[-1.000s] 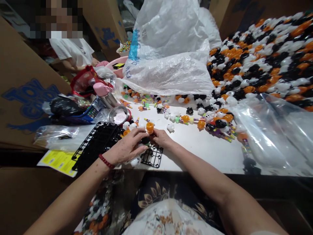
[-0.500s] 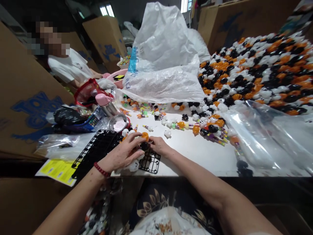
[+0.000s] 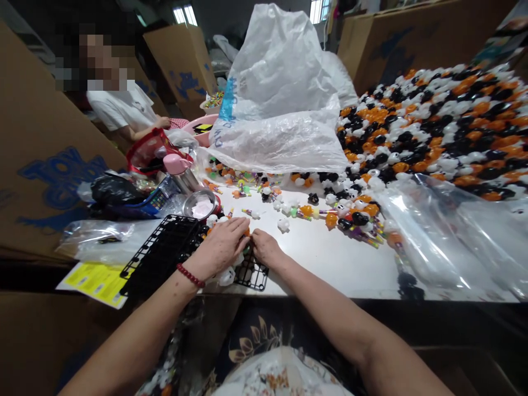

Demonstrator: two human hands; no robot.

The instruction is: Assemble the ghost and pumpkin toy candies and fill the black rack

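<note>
My left hand (image 3: 223, 242), with a red bead bracelet at the wrist, curls over small plastic toy heads, its fingers close together. An orange toy head (image 3: 247, 232) peeks out at its fingertips; most of what lies under the palm is hidden. Facing it, my right hand (image 3: 266, 248) is closed with thumb and fingers together at the far edge of a black grid rack (image 3: 252, 270). What its fingers pinch, if anything, cannot be made out. A white toy head (image 3: 226, 276) lies beside the rack, below my left hand. More black racks (image 3: 159, 256) are stacked to the left.
A big heap of orange, black and white toy heads (image 3: 437, 126) fills the right back. Clear plastic bags (image 3: 445, 242) lie at the right. A steel bowl (image 3: 201, 204), a pink-lidded flask (image 3: 179, 168) and a white sack (image 3: 284, 93) stand beyond. A co-worker (image 3: 124, 110) sits back left.
My left hand has moved slightly right and closed over the orange and black toy heads that showed between the hands. My right hand has barely moved.
</note>
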